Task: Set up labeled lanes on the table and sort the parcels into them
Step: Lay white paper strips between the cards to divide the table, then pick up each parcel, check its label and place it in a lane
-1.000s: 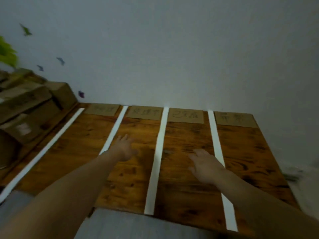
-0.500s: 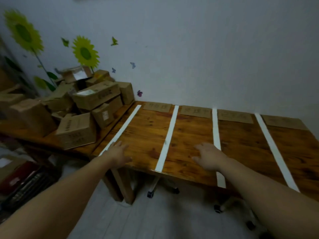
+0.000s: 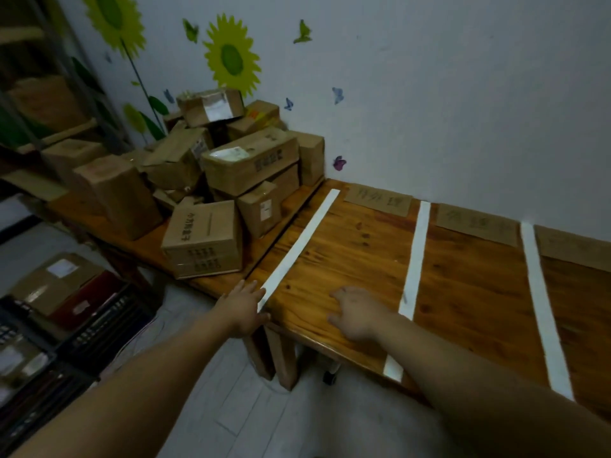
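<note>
Both hands are out in front of me at the near left corner of the table (image 3: 350, 246).

- Left hand (image 3: 243, 307): fingers straight and slightly spread, holding nothing. Its fingertips are at the near end of the first tape strip (image 3: 304, 241), right at the table's left edge. I cannot tell whether they touch the tape.
- Right hand (image 3: 358, 314): palm down, fingers relaxed and apart, holding nothing. It is low over the wood by the front edge, between the first strip and the second tape strip (image 3: 415, 256). I cannot tell whether it touches the wood.
- Lanes: white strips run from the back edge to the front edge. A third tape strip (image 3: 542, 299) lies further right.
- Cardboard labels sit along the back edge against the wall, one per lane: first label (image 3: 378, 200), second label (image 3: 476, 226), third label (image 3: 575, 247). The writing is too blurred for me to read.
- Parcels (image 3: 244, 166): brown boxes heaped on a side bench (image 3: 145, 249) that butts against the table's left edge, none in a lane. The nearest box (image 3: 205, 238) stands at the bench's front edge, just left of my left hand.
- Sunflower decal (image 3: 231, 56) is on the wall above the heap. Dark crates (image 3: 82, 312) are on the floor at lower left.
</note>
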A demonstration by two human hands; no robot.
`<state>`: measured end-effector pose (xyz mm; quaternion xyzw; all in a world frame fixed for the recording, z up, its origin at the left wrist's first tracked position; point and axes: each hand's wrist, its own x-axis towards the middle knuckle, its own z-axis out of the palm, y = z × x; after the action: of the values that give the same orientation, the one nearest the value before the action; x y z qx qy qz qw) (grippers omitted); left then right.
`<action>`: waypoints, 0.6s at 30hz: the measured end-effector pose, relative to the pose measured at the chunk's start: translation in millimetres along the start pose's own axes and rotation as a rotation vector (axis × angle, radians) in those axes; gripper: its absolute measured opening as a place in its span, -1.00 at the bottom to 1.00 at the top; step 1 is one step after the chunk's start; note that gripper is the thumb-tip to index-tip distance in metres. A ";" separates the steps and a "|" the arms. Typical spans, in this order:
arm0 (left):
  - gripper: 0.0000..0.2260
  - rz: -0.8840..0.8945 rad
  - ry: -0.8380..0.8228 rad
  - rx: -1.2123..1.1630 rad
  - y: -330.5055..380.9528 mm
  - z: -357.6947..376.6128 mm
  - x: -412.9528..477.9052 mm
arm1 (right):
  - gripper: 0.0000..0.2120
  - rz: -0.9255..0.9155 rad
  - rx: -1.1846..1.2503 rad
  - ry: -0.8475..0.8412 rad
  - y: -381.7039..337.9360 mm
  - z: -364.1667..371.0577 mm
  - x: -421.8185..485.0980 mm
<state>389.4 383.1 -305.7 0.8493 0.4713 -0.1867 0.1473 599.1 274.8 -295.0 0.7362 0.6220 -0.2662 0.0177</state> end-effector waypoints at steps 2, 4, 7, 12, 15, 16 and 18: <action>-0.47 0.028 -0.027 0.004 -8.3 4.4 31.7 | -0.44 -0.019 0.019 -0.025 -5.9 4.8 41.5; -0.50 0.073 -0.066 0.045 -19.1 12.7 60.3 | -0.46 -0.043 0.005 -0.044 -13.3 13.2 78.1; -0.51 0.139 -0.135 0.135 -38.9 26.4 97.3 | -0.46 -0.093 -0.061 -0.037 -25.0 27.0 125.2; -0.49 0.232 -0.154 0.167 -53.0 28.7 127.3 | -0.42 -0.195 -0.219 -0.055 -41.9 40.1 176.1; -0.49 0.266 -0.091 0.174 -58.4 27.9 145.0 | -0.44 -0.169 -0.237 -0.063 -37.8 38.0 197.2; -0.49 0.274 -0.094 0.171 -60.0 26.7 149.8 | -0.44 -0.153 -0.241 -0.067 -35.1 36.5 202.0; -0.49 0.287 -0.110 0.165 -61.5 23.0 158.7 | -0.42 -0.122 -0.241 -0.085 -29.3 34.7 210.0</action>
<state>409.9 523.2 -403.0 0.9055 0.3198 -0.2478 0.1278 576.9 459.4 -402.8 0.6776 0.6916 -0.2211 0.1164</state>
